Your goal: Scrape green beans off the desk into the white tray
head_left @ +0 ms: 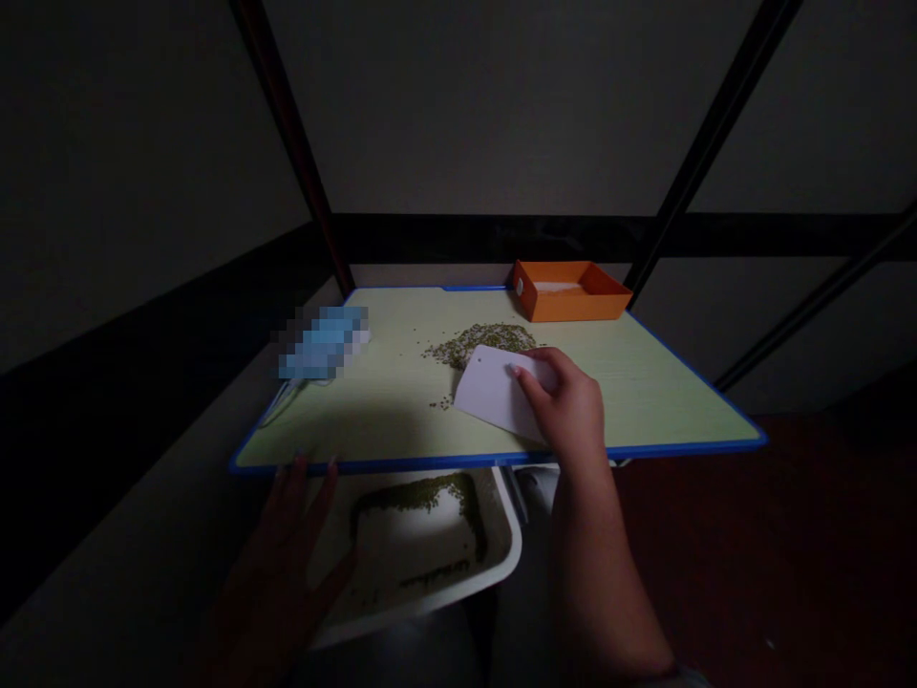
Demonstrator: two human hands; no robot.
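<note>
Between thumb and fingers, my right hand grips a thin white scraper, flat and roughly rectangular with a small hole near one corner. Its far edge is beside a spread pile of small green beans on the tabletop. A few loose beans lie to the scraper's left. In shadow, my left hand has its fingers spread, the fingertips near the table's front edge. Under that edge is a white tub with more green beans along its inner sides.
An orange open box stands at the back right of the pale table, which has a blue rim. At the left lies a blurred light-blue item with a cable. Walls close in behind and at left.
</note>
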